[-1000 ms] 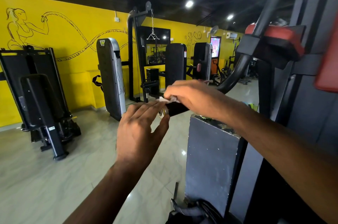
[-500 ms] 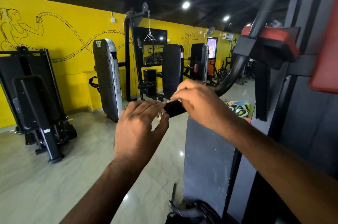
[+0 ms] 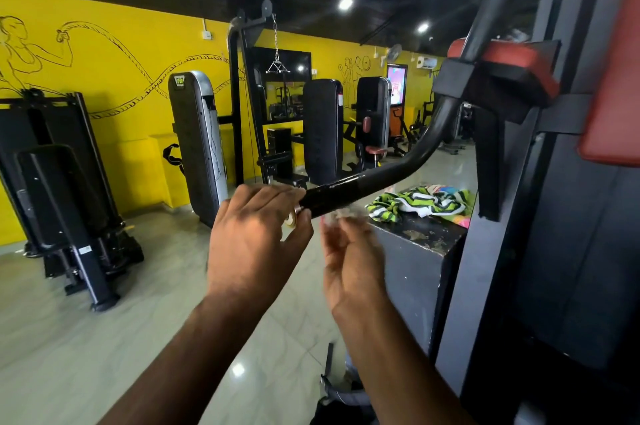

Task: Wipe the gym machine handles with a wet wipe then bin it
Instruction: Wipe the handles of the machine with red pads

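The black machine handle (image 3: 349,189) slopes down from the right and ends in a brass cap (image 3: 291,217). My left hand (image 3: 254,241) is at that end: its straight fingers lie over the tip and its thumb sits just under the cap. My right hand (image 3: 349,261) is blurred and sits just below the handle, off the bar. It pinches a small white wet wipe (image 3: 341,215) at its fingertips. No bin is in sight.
A dark block (image 3: 412,251) stands under the handle, with a green striped cloth (image 3: 419,204) on top. The machine's black frame and red pads (image 3: 512,60) fill the right side. Other gym machines (image 3: 197,144) stand along the yellow wall across a tiled floor.
My right hand has come off the top of the handle and dropped below it with the wipe. My left hand has stayed at the handle's end.
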